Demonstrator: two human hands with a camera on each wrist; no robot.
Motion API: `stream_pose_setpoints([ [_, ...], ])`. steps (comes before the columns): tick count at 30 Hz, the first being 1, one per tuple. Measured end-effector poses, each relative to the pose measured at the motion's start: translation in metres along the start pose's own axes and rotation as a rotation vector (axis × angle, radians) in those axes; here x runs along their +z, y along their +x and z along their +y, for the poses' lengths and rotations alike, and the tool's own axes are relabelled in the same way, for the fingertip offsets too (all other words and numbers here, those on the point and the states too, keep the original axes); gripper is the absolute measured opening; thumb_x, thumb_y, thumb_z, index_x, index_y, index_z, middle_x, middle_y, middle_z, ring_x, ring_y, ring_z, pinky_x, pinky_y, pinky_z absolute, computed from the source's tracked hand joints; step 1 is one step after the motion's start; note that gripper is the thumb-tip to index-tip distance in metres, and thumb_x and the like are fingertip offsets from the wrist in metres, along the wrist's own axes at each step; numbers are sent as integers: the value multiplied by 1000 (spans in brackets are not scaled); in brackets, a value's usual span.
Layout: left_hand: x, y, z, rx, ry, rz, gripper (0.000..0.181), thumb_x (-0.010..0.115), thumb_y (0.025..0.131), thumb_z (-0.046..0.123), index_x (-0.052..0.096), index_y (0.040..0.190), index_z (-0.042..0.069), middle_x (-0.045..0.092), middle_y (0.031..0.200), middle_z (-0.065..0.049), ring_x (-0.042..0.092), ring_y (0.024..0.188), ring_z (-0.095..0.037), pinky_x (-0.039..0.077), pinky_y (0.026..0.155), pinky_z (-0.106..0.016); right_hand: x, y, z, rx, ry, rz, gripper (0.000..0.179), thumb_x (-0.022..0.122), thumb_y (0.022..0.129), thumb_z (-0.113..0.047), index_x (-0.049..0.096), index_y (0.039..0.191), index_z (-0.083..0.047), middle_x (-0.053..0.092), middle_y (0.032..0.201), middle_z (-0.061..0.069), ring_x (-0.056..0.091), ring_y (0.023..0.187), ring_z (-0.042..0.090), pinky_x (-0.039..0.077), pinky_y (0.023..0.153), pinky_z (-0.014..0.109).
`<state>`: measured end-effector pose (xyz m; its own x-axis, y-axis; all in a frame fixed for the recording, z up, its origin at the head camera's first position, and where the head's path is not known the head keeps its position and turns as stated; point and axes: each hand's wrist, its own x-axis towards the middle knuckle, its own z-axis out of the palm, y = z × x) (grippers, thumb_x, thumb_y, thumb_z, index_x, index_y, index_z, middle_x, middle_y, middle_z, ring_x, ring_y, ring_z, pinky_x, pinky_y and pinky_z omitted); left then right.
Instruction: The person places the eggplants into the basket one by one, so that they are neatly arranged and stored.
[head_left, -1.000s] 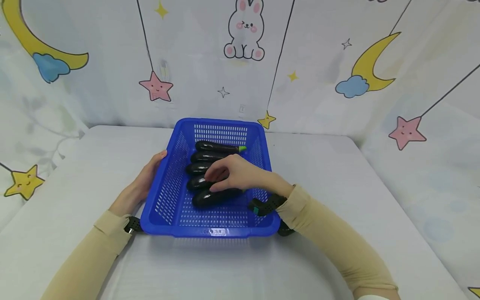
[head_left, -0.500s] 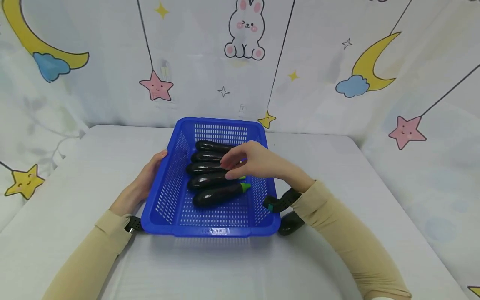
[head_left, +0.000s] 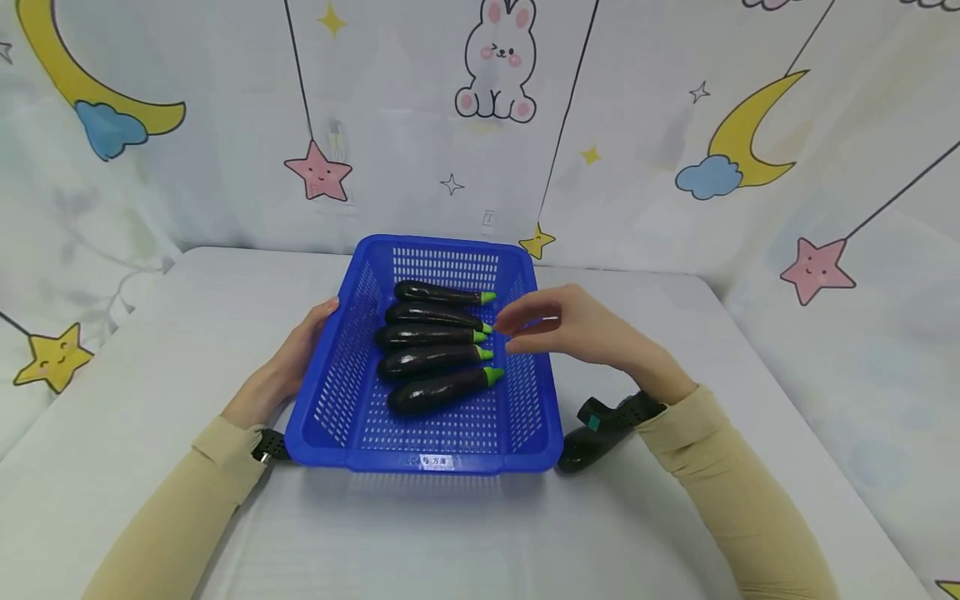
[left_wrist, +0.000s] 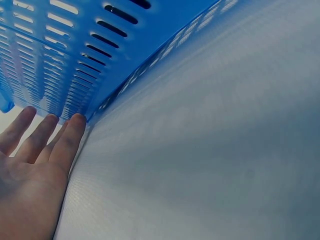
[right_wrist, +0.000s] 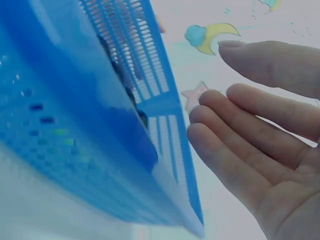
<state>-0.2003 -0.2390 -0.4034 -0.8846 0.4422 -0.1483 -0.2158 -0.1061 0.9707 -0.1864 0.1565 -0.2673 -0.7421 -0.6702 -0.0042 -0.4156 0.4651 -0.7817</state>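
A blue plastic basket [head_left: 422,461] holds several dark, glossy eggplants with green stem ends, lying side by side; the nearest eggplant [head_left: 435,394] points its stem to the right. My left hand [head_left: 294,354] rests along the basket's left side. In the left wrist view its fingers [left_wrist: 67,142] are extended toward the slotted wall. My right hand [head_left: 573,329] hovers over the basket's right rim, fingers loosely bent and nothing between them; the right wrist view shows its bare palm [right_wrist: 292,200]. Another eggplant [head_left: 581,451] lies outside at the basket's right front corner, partly hidden by the wrist device.
A white-covered table [head_left: 420,542] carries the basket. Behind it hangs a pale curtain [head_left: 405,100] printed with stars, moons and a rabbit. Black devices are strapped to both wrists, the right device [head_left: 618,412] being above the outside eggplant.
My right hand has risen from the eggplants in the basket and moved right to the rim, uncovering their stems. My left hand stays at the basket's side.
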Motion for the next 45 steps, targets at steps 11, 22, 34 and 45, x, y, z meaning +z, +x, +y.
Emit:
stream_pose_setpoints([
  [11, 1, 0, 2, -1, 18, 2, 79, 27, 101, 62, 6, 160, 15, 31, 149, -17, 56, 117, -17, 52, 93, -35, -17, -38, 24, 123, 23, 83, 37, 77, 89, -31, 69, 122, -18, 71, 119, 3, 68, 112, 19, 57, 89, 34],
  [22, 0, -1, 1, -27, -3, -18, 81, 25, 100, 63, -1, 161, 16, 19, 156, -22, 49, 120, -18, 49, 95, -33, -18, -61, 44, 139, 18, 50, 39, 79, 88, -30, 68, 124, -20, 70, 123, 1, 66, 116, 24, 56, 91, 31],
  [34, 1, -1, 4, -25, -11, -23, 82, 27, 100, 63, 0, 161, 15, 28, 151, -17, 52, 118, -16, 49, 95, -33, -14, -78, 74, 84, 11, -49, 43, 78, 89, -23, 65, 129, -13, 66, 130, 10, 62, 122, 29, 49, 101, 47],
  [45, 4, -4, 4, -21, -31, -26, 80, 28, 100, 63, 4, 160, 14, 44, 134, -4, 56, 114, -16, 51, 92, -34, -15, -82, 93, 29, -1, -172, 45, 79, 88, -19, 64, 130, -13, 66, 131, 9, 61, 124, 19, 47, 105, 37],
])
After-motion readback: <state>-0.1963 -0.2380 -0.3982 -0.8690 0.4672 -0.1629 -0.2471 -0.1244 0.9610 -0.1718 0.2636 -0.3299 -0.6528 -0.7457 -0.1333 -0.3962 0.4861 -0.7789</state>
